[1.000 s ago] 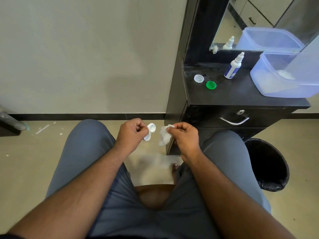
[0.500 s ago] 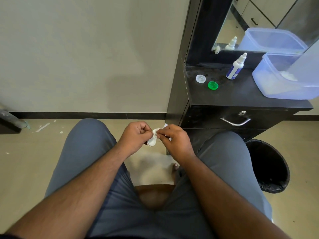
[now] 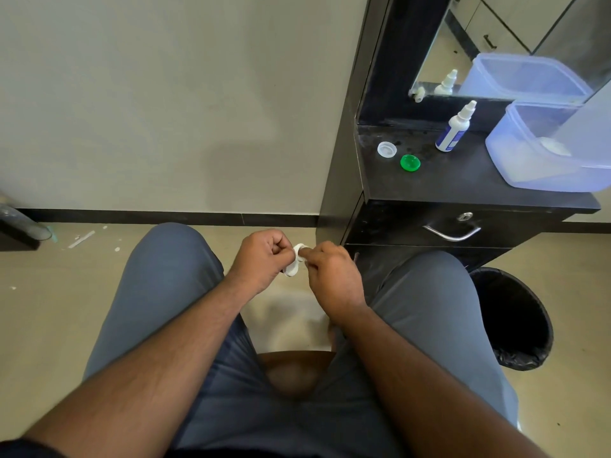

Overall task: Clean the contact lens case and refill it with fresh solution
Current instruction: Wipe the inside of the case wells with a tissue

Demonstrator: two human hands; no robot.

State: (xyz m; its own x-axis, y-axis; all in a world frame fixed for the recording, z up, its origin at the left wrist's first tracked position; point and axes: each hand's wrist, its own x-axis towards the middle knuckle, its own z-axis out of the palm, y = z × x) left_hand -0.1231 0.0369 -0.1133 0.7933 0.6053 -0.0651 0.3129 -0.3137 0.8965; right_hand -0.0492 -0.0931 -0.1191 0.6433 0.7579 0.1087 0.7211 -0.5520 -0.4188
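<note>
My left hand (image 3: 261, 257) pinches a white contact lens case (image 3: 293, 266) between my knees, the case tilted on edge. My right hand (image 3: 330, 276) presses its fingertips into the upper well of the case; the white tissue it held earlier is hidden inside the fingers. On the black cabinet top (image 3: 463, 180) lie a white cap (image 3: 386, 149) and a green cap (image 3: 410, 162), both off the case. A white solution bottle (image 3: 453, 129) with a blue label stands upright behind them.
A translucent blue plastic tub (image 3: 549, 160) sits on the right of the cabinet top, under a mirror (image 3: 496, 44). The cabinet has a drawer with a metal handle (image 3: 451, 233). A black lined waste bin (image 3: 515, 317) stands on the floor beside my right knee.
My hands have come together. The right hand has brought the tissue from beside the case into its well, and the tissue is now out of sight under the fingers.
</note>
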